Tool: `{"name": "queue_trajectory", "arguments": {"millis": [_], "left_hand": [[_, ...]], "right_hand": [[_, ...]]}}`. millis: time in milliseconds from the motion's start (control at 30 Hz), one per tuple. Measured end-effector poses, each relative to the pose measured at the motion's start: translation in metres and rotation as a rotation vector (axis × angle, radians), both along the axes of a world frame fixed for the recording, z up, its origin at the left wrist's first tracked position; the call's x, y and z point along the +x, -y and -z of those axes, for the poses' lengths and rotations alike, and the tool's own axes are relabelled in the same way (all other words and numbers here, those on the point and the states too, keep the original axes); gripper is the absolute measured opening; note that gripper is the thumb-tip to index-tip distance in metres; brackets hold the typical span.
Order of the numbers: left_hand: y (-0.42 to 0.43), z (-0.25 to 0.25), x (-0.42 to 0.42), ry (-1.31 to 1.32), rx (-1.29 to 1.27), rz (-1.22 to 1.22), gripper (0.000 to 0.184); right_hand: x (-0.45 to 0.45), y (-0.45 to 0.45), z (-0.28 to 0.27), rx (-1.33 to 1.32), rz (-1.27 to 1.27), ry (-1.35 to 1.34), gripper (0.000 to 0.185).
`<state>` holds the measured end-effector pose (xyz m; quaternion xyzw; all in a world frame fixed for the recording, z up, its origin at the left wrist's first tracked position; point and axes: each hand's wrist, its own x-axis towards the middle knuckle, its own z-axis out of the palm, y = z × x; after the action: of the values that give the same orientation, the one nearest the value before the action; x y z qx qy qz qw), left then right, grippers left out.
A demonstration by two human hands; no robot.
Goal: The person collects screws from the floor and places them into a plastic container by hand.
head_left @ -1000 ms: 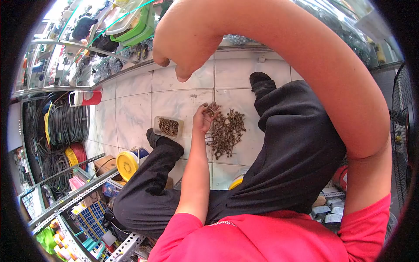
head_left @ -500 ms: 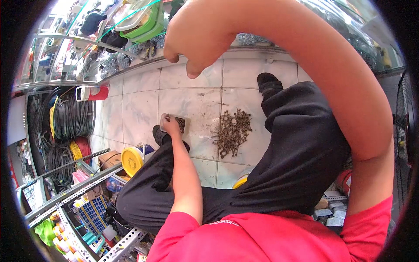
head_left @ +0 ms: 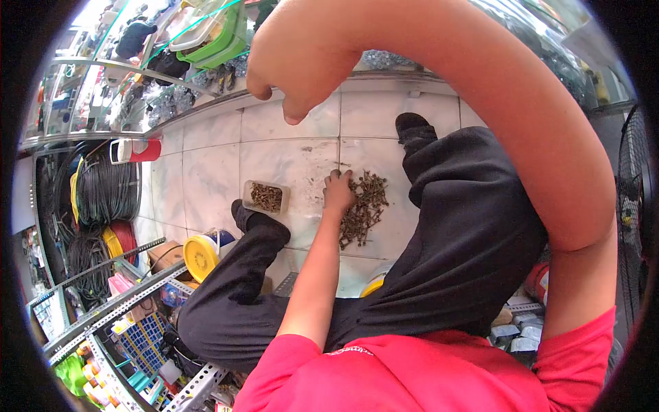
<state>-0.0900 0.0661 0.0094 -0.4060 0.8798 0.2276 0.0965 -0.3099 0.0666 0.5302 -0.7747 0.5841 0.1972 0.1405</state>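
My left hand (head_left: 338,191) reaches down to the left edge of a loose pile of rusty screws (head_left: 371,206) on the tiled floor. Its fingers are spread at the upper left of the pile, and nothing shows held in them. Left of that hand stands a small whitish rectangular tub (head_left: 286,199), partly filled with similar brown screws (head_left: 266,197). High in the view, close to the camera, hangs my right hand (head_left: 302,62), fingers loosely bent and apart. No object is visible in it, though some of its fingers are hidden.
My black-clad legs (head_left: 460,226) frame the floor work area. A yellow-lidded bucket (head_left: 201,257) sits by the left knee, near a perforated metal rack (head_left: 117,302). Cable coils (head_left: 110,189) and a red-and-white container (head_left: 137,150) lie at left. A glass display case (head_left: 103,96) borders the far side.
My left hand has moved right from the tub to the screw pile, and its fingers have spread. The tub's contents are now uncovered. The right hand stays raised, while the view shifts slightly.
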Motion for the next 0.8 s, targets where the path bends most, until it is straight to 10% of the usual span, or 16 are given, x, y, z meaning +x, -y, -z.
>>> {"name": "queue_trajectory", "arguments": {"millis": [367, 800], "left_hand": [[0.017, 0.026, 0.040, -0.368, 0.038, 0.022, 0.031], [0.045, -0.011, 0.057, -0.553, 1.257, -0.714, 0.024]], "right_hand": [[0.002, 0.002, -0.002, -0.033, -0.066, -0.018, 0.039], [0.002, -0.008, -0.006, -0.059, 0.012, -0.008, 0.040]]}}
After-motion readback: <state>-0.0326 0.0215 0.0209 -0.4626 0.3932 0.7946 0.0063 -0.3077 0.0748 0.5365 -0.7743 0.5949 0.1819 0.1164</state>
